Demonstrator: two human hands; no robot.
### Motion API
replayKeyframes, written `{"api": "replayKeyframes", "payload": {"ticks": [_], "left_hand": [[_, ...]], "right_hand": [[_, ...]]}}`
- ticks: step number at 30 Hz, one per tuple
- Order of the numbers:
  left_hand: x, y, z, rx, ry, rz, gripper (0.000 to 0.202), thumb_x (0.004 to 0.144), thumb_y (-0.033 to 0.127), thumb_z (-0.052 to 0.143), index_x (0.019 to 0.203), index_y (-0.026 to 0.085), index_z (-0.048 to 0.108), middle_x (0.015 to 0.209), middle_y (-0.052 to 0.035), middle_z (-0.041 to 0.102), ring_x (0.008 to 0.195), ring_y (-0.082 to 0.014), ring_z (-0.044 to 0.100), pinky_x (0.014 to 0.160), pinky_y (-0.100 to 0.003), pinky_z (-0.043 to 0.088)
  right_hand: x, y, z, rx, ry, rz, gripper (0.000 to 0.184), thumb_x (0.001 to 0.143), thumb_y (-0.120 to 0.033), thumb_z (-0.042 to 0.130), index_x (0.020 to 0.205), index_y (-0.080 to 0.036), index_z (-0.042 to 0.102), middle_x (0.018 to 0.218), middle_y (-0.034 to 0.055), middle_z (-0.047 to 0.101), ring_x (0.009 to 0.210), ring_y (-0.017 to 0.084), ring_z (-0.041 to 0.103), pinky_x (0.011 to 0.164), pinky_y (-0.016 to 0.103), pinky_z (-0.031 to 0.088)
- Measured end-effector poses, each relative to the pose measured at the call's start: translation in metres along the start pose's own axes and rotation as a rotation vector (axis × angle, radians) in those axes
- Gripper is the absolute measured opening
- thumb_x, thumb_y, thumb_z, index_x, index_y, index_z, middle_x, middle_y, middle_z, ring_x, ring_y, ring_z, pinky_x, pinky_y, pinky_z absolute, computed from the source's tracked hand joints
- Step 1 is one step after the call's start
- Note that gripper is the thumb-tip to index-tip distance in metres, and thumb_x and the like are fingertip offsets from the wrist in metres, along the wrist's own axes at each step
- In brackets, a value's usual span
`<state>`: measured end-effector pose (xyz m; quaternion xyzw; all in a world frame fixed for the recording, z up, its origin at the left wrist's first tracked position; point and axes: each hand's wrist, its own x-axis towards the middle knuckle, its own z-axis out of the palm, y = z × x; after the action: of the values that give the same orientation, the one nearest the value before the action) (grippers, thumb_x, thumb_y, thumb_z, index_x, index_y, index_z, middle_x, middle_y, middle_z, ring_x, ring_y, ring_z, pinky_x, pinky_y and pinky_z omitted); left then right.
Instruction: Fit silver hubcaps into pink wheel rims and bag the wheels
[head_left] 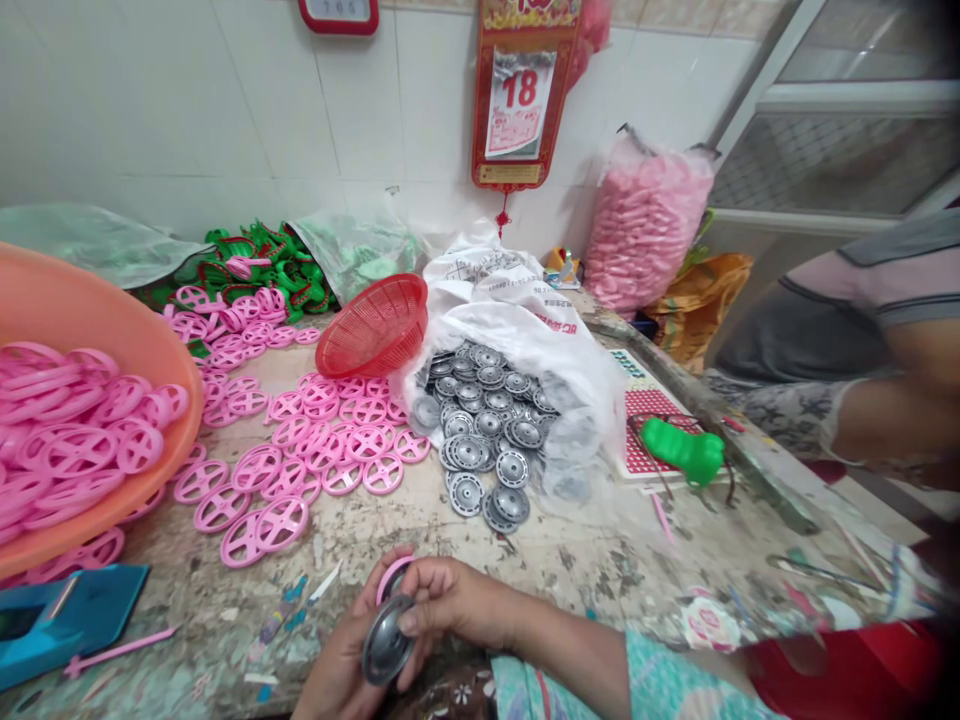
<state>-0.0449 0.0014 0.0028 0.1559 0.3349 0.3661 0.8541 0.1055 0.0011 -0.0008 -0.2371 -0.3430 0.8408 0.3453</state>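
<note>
At the table's near edge my two hands are together. My left hand [343, 648] is closed around a pink wheel [391, 574], of which only part of the rim shows. Pinched by the thumb and fingers of my right hand [454, 602] is a grey hubcap-like disc [385, 642], tilted in front of the pink wheel. The hands overlap, so much of the wheel is hidden. Beyond them, similar grey discs [489, 400] spill from a white plastic bag [525, 310]. Loose pink spoked wheels [322, 440] lie to the left of that pile.
An orange basin [150, 300] of pink wheels stands at left, above a blue tool [75, 620]. A red basket [373, 325] sits behind the loose wheels. On the right are a green plastic piece [682, 450] and a seated person [840, 320].
</note>
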Motion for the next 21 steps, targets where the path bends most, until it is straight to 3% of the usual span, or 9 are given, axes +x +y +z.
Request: {"api": "replayKeyframes", "payload": {"ticks": [5, 10, 16, 21], "left_hand": [[-0.004, 0.002, 0.003, 0.032, 0.037, -0.001, 0.068, 0.065, 0.010, 0.071, 0.127, 0.026, 0.048, 0.086, -0.0027, 0.071, 0.068, -0.0168, 0.066, 0.064, -0.024, 0.050], [-0.004, 0.002, 0.002, 0.082, 0.012, 0.010, 0.065, 0.068, 0.012, 0.071, 0.126, 0.028, 0.049, 0.079, -0.0007, 0.069, 0.057, -0.0130, 0.062, 0.055, -0.021, 0.048], [-0.004, 0.004, 0.004, 0.037, 0.022, -0.020, 0.065, 0.070, 0.021, 0.072, 0.129, 0.029, 0.048, 0.099, -0.0058, 0.070, 0.089, -0.0242, 0.066, 0.076, -0.031, 0.052], [-0.003, 0.006, 0.007, 0.035, -0.018, -0.040, 0.037, 0.075, 0.028, 0.068, 0.112, 0.025, 0.064, 0.107, -0.0068, 0.070, 0.104, -0.0263, 0.062, 0.091, -0.035, 0.047]], "right_hand": [[0.002, 0.008, -0.004, -0.011, 0.008, -0.019, 0.044, 0.062, -0.036, 0.080, 0.084, -0.015, 0.049, 0.067, -0.0001, 0.067, 0.047, 0.012, 0.063, 0.057, 0.025, 0.047], [0.003, 0.012, -0.005, -0.036, 0.012, -0.052, 0.048, 0.054, -0.037, 0.085, 0.077, -0.014, 0.050, 0.064, -0.0034, 0.064, 0.046, 0.011, 0.061, 0.056, 0.024, 0.047], [-0.002, 0.007, -0.001, -0.072, -0.013, -0.025, 0.044, 0.054, -0.039, 0.084, 0.076, -0.013, 0.056, 0.067, -0.0004, 0.066, 0.048, 0.010, 0.061, 0.059, 0.027, 0.049], [-0.004, 0.006, -0.002, -0.175, 0.032, 0.049, 0.043, 0.051, -0.040, 0.084, 0.076, -0.012, 0.065, 0.068, -0.0014, 0.066, 0.054, 0.008, 0.059, 0.063, 0.024, 0.047]]}}
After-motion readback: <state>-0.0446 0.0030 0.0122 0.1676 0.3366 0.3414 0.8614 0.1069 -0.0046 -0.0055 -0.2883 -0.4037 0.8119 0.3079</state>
